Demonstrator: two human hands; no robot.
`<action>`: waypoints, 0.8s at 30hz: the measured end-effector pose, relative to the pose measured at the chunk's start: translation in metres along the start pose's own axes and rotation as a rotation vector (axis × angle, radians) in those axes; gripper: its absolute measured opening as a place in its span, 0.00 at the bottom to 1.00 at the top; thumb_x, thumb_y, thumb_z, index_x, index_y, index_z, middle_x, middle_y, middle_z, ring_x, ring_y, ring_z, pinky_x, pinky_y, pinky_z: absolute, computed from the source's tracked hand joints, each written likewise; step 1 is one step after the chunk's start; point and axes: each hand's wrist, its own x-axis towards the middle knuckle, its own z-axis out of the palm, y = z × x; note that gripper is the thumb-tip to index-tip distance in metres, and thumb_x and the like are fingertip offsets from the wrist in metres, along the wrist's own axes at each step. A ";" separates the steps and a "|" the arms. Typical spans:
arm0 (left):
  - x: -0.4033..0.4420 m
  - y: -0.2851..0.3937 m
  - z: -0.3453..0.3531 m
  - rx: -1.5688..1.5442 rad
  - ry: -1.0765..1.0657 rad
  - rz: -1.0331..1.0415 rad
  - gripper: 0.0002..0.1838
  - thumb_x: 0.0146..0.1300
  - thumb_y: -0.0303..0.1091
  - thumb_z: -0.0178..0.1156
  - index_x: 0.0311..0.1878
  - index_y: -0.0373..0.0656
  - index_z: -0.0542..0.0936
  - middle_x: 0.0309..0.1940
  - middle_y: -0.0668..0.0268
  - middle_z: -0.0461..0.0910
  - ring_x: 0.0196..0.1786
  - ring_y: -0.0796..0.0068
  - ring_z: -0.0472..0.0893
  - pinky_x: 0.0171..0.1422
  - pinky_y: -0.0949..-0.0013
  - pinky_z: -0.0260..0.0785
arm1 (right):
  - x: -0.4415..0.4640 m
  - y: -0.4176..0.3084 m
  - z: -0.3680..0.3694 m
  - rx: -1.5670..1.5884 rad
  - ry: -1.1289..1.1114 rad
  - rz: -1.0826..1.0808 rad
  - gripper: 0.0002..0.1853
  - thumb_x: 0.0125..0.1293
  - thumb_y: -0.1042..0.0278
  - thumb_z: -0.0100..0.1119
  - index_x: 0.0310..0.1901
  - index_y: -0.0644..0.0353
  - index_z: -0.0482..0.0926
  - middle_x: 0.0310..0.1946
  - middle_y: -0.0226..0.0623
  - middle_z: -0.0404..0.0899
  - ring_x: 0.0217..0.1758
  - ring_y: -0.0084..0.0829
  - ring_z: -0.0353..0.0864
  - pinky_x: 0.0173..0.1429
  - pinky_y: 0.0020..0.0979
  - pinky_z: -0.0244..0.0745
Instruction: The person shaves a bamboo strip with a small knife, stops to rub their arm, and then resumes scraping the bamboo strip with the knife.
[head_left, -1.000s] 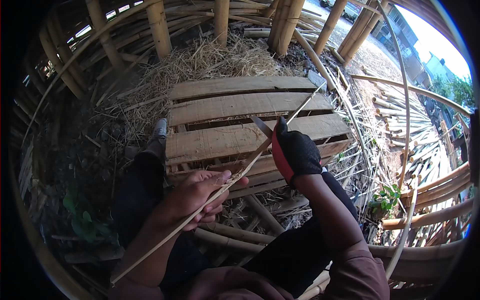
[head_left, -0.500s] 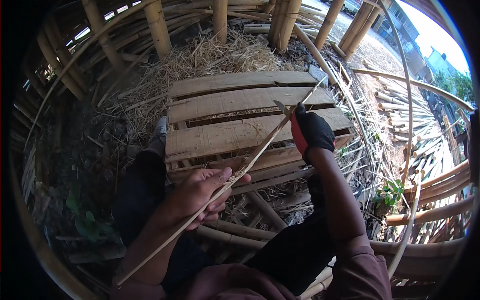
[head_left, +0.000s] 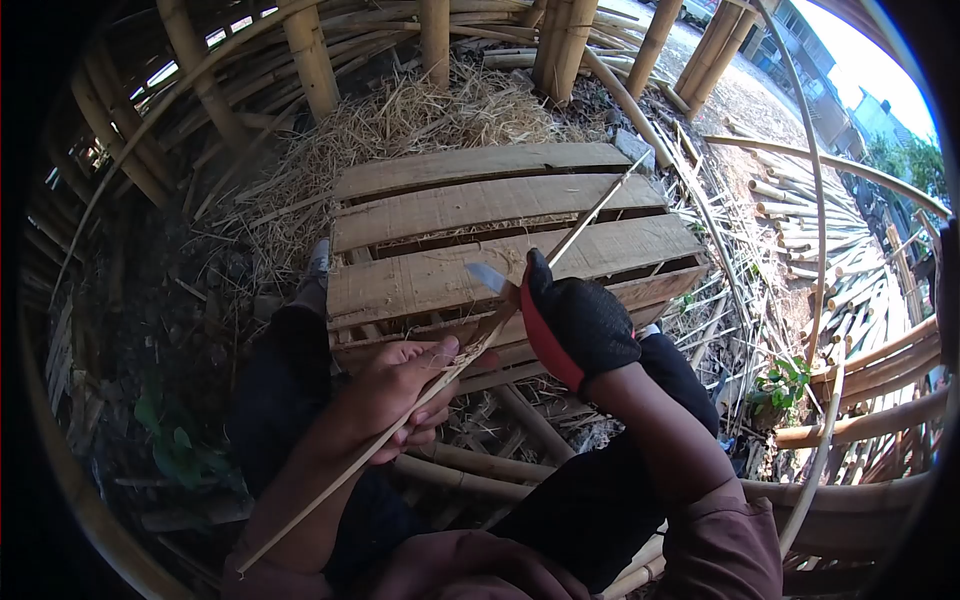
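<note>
A long thin bamboo strip runs diagonally from my left forearm up toward the far right. My left hand, bare, is closed around the strip near its middle, thumb on top, where loose shavings curl. In a black and red glove, my right hand grips a knife. Its short blade sticks out leftward beside the strip, a little above my left hand; the handle is mostly hidden by the glove. The strip passes by the gloved thumb, and I cannot tell whether the thumb presses it.
In front of me stands a slatted wooden pallet with gaps between its boards. Straw lies heaped behind it. Upright bamboo posts stand at the back. Cut bamboo poles are piled on the right, near a small green plant.
My right hand has drawn the knife along the strip toward me, down and left, closer to my left hand. The left hand and the strip have barely moved.
</note>
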 end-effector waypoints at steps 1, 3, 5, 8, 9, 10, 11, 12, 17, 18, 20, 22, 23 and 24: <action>0.000 -0.001 0.000 0.002 0.002 -0.010 0.23 0.80 0.45 0.42 0.57 0.31 0.74 0.09 0.76 0.59 0.06 0.89 0.57 0.09 0.83 0.53 | 0.010 0.014 0.002 -0.013 0.033 -0.047 0.23 0.78 0.49 0.34 0.60 0.50 0.74 0.30 0.54 0.83 0.37 0.55 0.84 0.42 0.52 0.78; 0.001 -0.001 0.000 0.029 -0.063 0.046 0.24 0.79 0.45 0.43 0.57 0.32 0.74 0.09 0.75 0.59 0.06 0.89 0.57 0.09 0.82 0.53 | 0.026 0.031 -0.011 -0.086 0.127 0.056 0.23 0.78 0.55 0.34 0.50 0.63 0.78 0.27 0.53 0.83 0.33 0.54 0.85 0.38 0.50 0.79; 0.004 -0.001 0.001 0.026 -0.059 0.046 0.24 0.79 0.46 0.43 0.57 0.31 0.74 0.09 0.75 0.59 0.06 0.89 0.57 0.09 0.82 0.53 | 0.020 0.026 -0.007 -0.077 0.152 0.110 0.24 0.77 0.53 0.35 0.51 0.63 0.78 0.27 0.54 0.83 0.35 0.55 0.85 0.39 0.51 0.79; 0.001 0.002 0.001 0.081 -0.006 0.036 0.24 0.79 0.46 0.43 0.59 0.31 0.73 0.09 0.75 0.59 0.06 0.88 0.57 0.09 0.82 0.54 | -0.023 -0.008 0.017 -0.056 0.029 -0.133 0.27 0.77 0.54 0.37 0.73 0.53 0.54 0.26 0.53 0.82 0.32 0.55 0.84 0.37 0.51 0.77; -0.001 0.002 0.000 0.140 0.044 0.008 0.25 0.79 0.46 0.43 0.61 0.32 0.73 0.09 0.76 0.59 0.07 0.87 0.57 0.10 0.81 0.54 | -0.017 -0.004 0.015 -0.053 0.028 -0.136 0.27 0.77 0.54 0.37 0.73 0.53 0.54 0.26 0.53 0.82 0.32 0.55 0.84 0.37 0.51 0.77; -0.001 0.002 0.000 0.143 0.047 0.002 0.25 0.79 0.46 0.43 0.61 0.32 0.73 0.09 0.76 0.59 0.07 0.87 0.57 0.10 0.81 0.54 | -0.007 0.004 0.009 -0.046 -0.012 -0.117 0.25 0.77 0.54 0.37 0.70 0.55 0.59 0.26 0.53 0.82 0.33 0.55 0.84 0.38 0.51 0.77; -0.001 0.000 0.001 0.124 0.007 0.009 0.24 0.79 0.45 0.43 0.62 0.32 0.72 0.10 0.75 0.60 0.07 0.87 0.58 0.10 0.81 0.54 | 0.003 0.013 0.002 -0.040 -0.058 -0.096 0.24 0.78 0.53 0.36 0.67 0.57 0.63 0.27 0.53 0.82 0.34 0.55 0.84 0.39 0.51 0.77; 0.000 -0.001 0.001 0.102 -0.032 0.024 0.24 0.79 0.45 0.42 0.64 0.33 0.71 0.10 0.74 0.60 0.07 0.87 0.58 0.11 0.81 0.55 | 0.010 0.018 -0.011 -0.009 -0.028 0.002 0.22 0.79 0.53 0.34 0.59 0.60 0.72 0.27 0.53 0.82 0.35 0.56 0.83 0.40 0.51 0.77; 0.003 0.000 0.003 0.044 -0.024 0.065 0.23 0.79 0.41 0.42 0.69 0.37 0.66 0.11 0.72 0.61 0.07 0.85 0.59 0.11 0.80 0.54 | -0.016 -0.011 0.002 -0.048 -0.053 -0.077 0.24 0.78 0.54 0.35 0.58 0.66 0.71 0.26 0.54 0.82 0.34 0.55 0.83 0.40 0.51 0.77; 0.003 -0.002 0.002 0.051 -0.028 0.090 0.22 0.79 0.40 0.42 0.70 0.39 0.65 0.11 0.72 0.61 0.07 0.85 0.58 0.11 0.80 0.53 | -0.029 -0.012 0.010 -0.123 0.054 -0.203 0.24 0.78 0.56 0.35 0.66 0.64 0.63 0.25 0.54 0.81 0.33 0.55 0.83 0.38 0.50 0.77; 0.006 -0.005 0.003 0.069 0.020 0.059 0.22 0.79 0.39 0.41 0.70 0.39 0.64 0.11 0.72 0.61 0.07 0.85 0.58 0.11 0.80 0.53 | -0.011 0.004 0.002 -0.080 0.007 -0.179 0.24 0.78 0.55 0.35 0.65 0.64 0.64 0.25 0.54 0.81 0.33 0.55 0.83 0.38 0.50 0.77; 0.006 -0.007 0.004 0.076 0.073 0.033 0.22 0.79 0.38 0.41 0.70 0.40 0.64 0.11 0.72 0.61 0.07 0.85 0.59 0.11 0.80 0.54 | 0.009 0.020 -0.003 -0.020 0.057 -0.047 0.26 0.79 0.50 0.33 0.56 0.64 0.73 0.24 0.53 0.81 0.33 0.55 0.83 0.40 0.50 0.77; 0.007 -0.007 0.005 0.060 0.065 0.052 0.21 0.79 0.37 0.41 0.70 0.40 0.64 0.12 0.72 0.62 0.07 0.85 0.59 0.11 0.80 0.54 | 0.017 0.025 -0.010 0.045 0.029 0.038 0.26 0.79 0.50 0.32 0.54 0.65 0.73 0.24 0.53 0.81 0.34 0.56 0.83 0.40 0.51 0.77; 0.007 -0.006 0.006 0.047 0.053 0.071 0.21 0.78 0.36 0.41 0.69 0.40 0.65 0.12 0.72 0.62 0.07 0.85 0.59 0.11 0.80 0.54 | 0.010 0.019 -0.008 0.028 0.018 -0.003 0.24 0.79 0.51 0.34 0.58 0.65 0.70 0.23 0.54 0.80 0.33 0.55 0.83 0.38 0.50 0.77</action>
